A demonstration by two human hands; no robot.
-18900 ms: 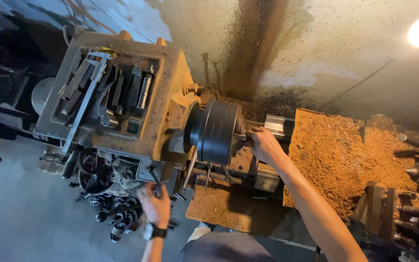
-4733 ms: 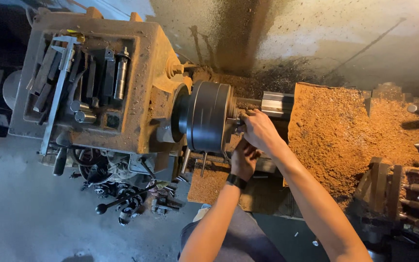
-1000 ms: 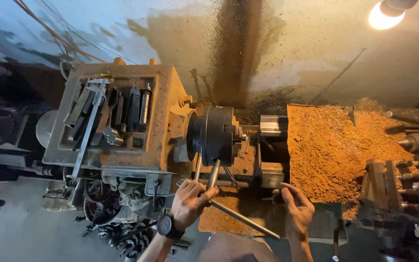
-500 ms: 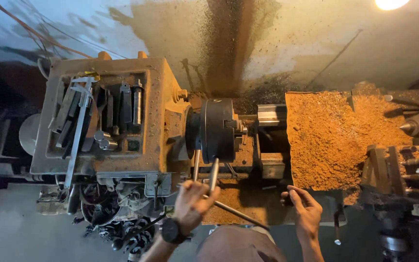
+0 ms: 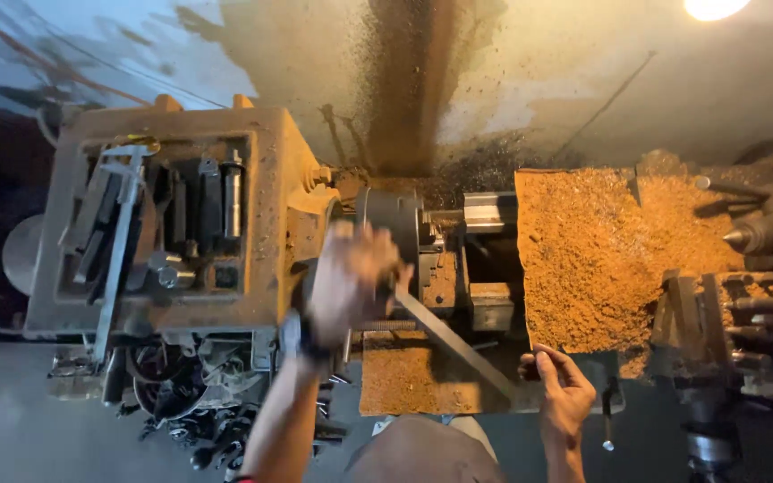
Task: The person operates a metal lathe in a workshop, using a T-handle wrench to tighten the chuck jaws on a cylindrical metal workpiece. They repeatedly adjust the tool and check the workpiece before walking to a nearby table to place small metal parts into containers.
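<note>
Hands sit on either side of a long metal bar (image 5: 454, 344) that slants from the lathe chuck (image 5: 393, 219) down to the right. My left hand (image 5: 348, 282) is blurred at the bar's upper end, before the chuck; I cannot tell its grip. My right hand (image 5: 564, 394), fingers loosely curled, touches the bar's lower end beside the sawdust-covered carriage (image 5: 583, 255).

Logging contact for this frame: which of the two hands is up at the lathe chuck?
The left hand, blurred, raised against the chuck. The right hand is low, at the lathe's front edge beside the shavings.
</note>
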